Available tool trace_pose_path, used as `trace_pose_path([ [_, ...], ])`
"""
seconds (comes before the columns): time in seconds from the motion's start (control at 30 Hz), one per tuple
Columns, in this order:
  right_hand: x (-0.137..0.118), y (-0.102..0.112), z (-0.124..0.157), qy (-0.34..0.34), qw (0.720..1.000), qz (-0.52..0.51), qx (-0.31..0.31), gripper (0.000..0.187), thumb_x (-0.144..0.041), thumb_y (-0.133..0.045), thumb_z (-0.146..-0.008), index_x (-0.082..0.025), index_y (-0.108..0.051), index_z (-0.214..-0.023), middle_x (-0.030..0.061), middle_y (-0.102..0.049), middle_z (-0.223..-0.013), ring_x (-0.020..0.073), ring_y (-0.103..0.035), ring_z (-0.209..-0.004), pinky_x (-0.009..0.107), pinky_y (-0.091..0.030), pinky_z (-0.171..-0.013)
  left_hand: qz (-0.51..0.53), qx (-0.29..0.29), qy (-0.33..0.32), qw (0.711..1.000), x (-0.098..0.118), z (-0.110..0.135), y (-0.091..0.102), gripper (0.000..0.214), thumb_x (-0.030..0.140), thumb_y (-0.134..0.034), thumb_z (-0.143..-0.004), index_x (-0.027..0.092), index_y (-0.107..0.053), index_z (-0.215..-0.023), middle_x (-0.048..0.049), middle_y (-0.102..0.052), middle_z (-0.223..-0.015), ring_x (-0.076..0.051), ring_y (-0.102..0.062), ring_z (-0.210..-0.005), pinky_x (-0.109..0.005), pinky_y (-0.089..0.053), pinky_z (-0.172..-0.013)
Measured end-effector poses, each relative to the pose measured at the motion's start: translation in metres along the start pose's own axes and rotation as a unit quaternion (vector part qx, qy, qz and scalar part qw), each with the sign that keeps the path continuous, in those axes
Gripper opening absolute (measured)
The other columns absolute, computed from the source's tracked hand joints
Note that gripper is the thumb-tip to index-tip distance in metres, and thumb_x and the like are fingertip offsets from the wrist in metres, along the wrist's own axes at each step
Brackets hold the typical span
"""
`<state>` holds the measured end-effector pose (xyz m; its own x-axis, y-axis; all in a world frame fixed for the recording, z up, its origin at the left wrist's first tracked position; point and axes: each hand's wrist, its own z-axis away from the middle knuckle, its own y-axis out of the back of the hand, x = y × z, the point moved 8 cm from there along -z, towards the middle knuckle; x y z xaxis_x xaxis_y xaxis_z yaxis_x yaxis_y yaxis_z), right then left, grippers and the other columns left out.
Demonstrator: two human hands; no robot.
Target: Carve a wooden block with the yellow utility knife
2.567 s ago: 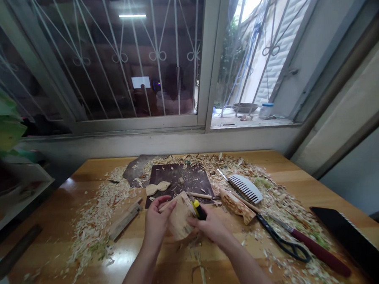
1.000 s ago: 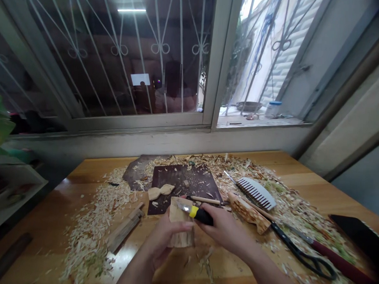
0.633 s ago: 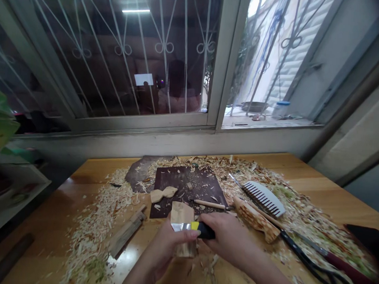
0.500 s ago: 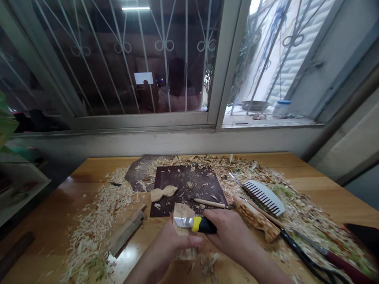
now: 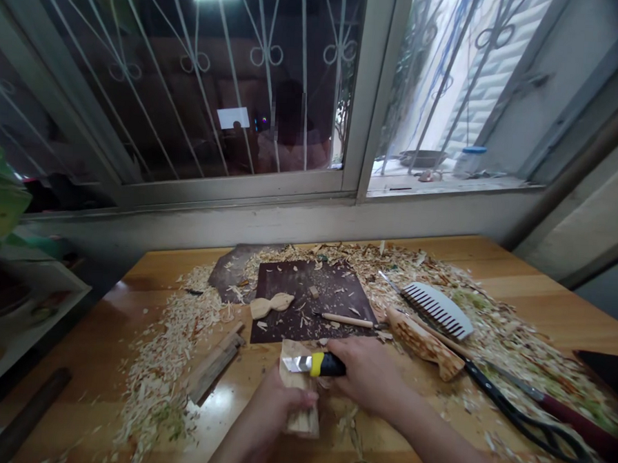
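Observation:
My left hand is wrapped round a pale wood block, which stands out above and below the thumb. In my right hand is a knife with a black and yellow handle. Its short silver blade points left and lies against the upper part of the block. Beyond the hands, a dark brown mat bears a small carved wooden piece, narrow at its waist, and a thin tool with a pale wooden handle.
Wood shavings ring the work area. At right lie a white comb, a carved wood piece, scissors with black handles and a dark red handle. Wood strips rest at left. A barred window stands behind the table.
The knife has shifted slightly left relative to the block, and more of the block's lower end shows under my left hand. The camera view has also shifted a little.

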<state>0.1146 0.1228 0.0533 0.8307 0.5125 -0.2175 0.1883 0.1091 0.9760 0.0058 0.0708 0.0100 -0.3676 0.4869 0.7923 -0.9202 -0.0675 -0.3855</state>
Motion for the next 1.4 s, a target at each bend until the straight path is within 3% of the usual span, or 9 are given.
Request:
trace_pose_path([
  [0.17, -0.002, -0.004, 0.002, 0.014, 1.000, 0.006, -0.008, 0.012, -0.030, -0.058, -0.065, -0.022, -0.059, -0.074, 0.0029, -0.066, -0.074, 0.0189, -0.059, -0.071, 0.024, -0.030, -0.059, -0.005, 0.025, 0.026, 0.999, -0.015, -0.001, 0.010, 0.058, 0.007, -0.063, -0.041, 0.015, -0.055, -0.098, -0.0033, -0.066, -0.076, -0.019, -0.059, -0.068, -0.027, -0.041, -0.063],
  [0.3, -0.005, -0.004, 0.004, 0.022, 0.999, 0.019, -0.023, 0.011, -0.027, -0.059, -0.063, -0.022, -0.060, -0.073, 0.0030, -0.065, -0.072, 0.0185, -0.058, -0.069, 0.025, -0.029, -0.058, -0.008, 0.031, 0.015, 0.999, -0.013, -0.003, 0.010, 0.050, 0.005, -0.061, -0.040, 0.014, -0.057, -0.090, -0.0021, -0.065, -0.074, -0.017, -0.057, -0.065, -0.026, -0.040, -0.062],
  [0.43, 0.001, 0.002, 0.001, -0.005, 1.000, 0.018, 0.000, 0.015, -0.036, -0.057, -0.066, -0.023, -0.060, -0.073, 0.0034, -0.066, -0.072, 0.0197, -0.058, -0.068, 0.025, -0.029, -0.057, -0.028, 0.052, 0.025, 0.998, -0.012, -0.001, 0.012, 0.055, 0.006, -0.060, -0.041, 0.014, -0.055, -0.096, -0.0026, -0.066, -0.073, -0.017, -0.057, -0.063, -0.026, -0.039, -0.058],
  [0.63, -0.004, 0.000, 0.005, 0.024, 1.000, 0.016, -0.004, 0.007, -0.026, -0.057, -0.064, -0.023, -0.059, -0.070, 0.0019, -0.065, -0.071, 0.0182, -0.058, -0.067, 0.024, -0.028, -0.057, -0.051, 0.051, 0.003, 0.997, -0.009, -0.002, 0.012, 0.053, 0.006, -0.059, -0.041, 0.013, -0.056, -0.093, -0.0003, -0.064, -0.065, -0.016, -0.055, -0.061, -0.024, -0.038, -0.057],
  [0.83, 0.013, -0.011, -0.007, -0.026, 1.000, 0.010, -0.001, 0.012, -0.027, -0.056, -0.065, -0.023, -0.061, -0.075, 0.0024, -0.067, -0.074, 0.0187, -0.060, -0.071, 0.024, -0.031, -0.058, -0.048, 0.046, 0.026, 0.997, -0.011, -0.004, 0.013, 0.055, 0.009, -0.058, -0.043, 0.012, -0.052, -0.098, -0.0026, -0.064, -0.069, -0.019, -0.058, -0.061, -0.028, -0.042, -0.057],
  [1.0, 0.052, 0.006, -0.008, -0.137, 0.989, 0.036, 0.038, 0.021, -0.030, -0.049, -0.072, -0.023, -0.062, -0.086, 0.0056, -0.067, -0.077, 0.0201, -0.060, -0.071, 0.024, -0.031, -0.056, -0.029, 0.043, 0.048, 0.998, -0.018, -0.002, 0.011, 0.056, 0.007, -0.057, -0.042, 0.012, -0.053, -0.097, -0.0033, -0.064, -0.066, -0.021, -0.059, -0.063, -0.031, -0.044, -0.060],
  [1.07, 0.047, 0.007, -0.005, -0.116, 0.992, 0.024, 0.033, 0.020, -0.028, -0.049, -0.071, -0.024, -0.062, -0.086, 0.0041, -0.067, -0.078, 0.0189, -0.060, -0.072, 0.024, -0.031, -0.057, -0.026, 0.046, 0.050, 0.997, -0.018, -0.002, 0.011, 0.055, 0.007, -0.058, -0.043, 0.012, -0.053, -0.098, -0.0034, -0.064, -0.066, -0.021, -0.059, -0.063, -0.030, -0.044, -0.060],
  [1.23, 0.000, -0.004, 0.005, 0.003, 1.000, -0.008, -0.004, 0.011, -0.029, -0.055, -0.066, -0.022, -0.060, -0.073, 0.0014, -0.066, -0.073, 0.0172, -0.058, -0.069, 0.023, -0.029, -0.057, -0.025, 0.033, 0.045, 0.998, -0.013, -0.001, 0.010, 0.057, 0.009, -0.059, -0.044, 0.012, -0.053, -0.101, -0.0032, -0.065, -0.072, -0.019, -0.059, -0.064, -0.027, -0.043, -0.060],
  [1.4, -0.003, -0.010, 0.004, -0.005, 1.000, -0.018, -0.004, 0.011, -0.029, -0.055, -0.067, -0.021, -0.059, -0.072, 0.0021, -0.066, -0.072, 0.0169, -0.058, -0.068, 0.023, -0.027, -0.056, -0.007, 0.032, 0.042, 0.999, -0.011, 0.002, 0.011, 0.062, 0.007, -0.058, -0.042, 0.011, -0.051, -0.104, -0.0037, -0.066, -0.073, -0.020, -0.060, -0.068, -0.027, -0.043, -0.061],
])
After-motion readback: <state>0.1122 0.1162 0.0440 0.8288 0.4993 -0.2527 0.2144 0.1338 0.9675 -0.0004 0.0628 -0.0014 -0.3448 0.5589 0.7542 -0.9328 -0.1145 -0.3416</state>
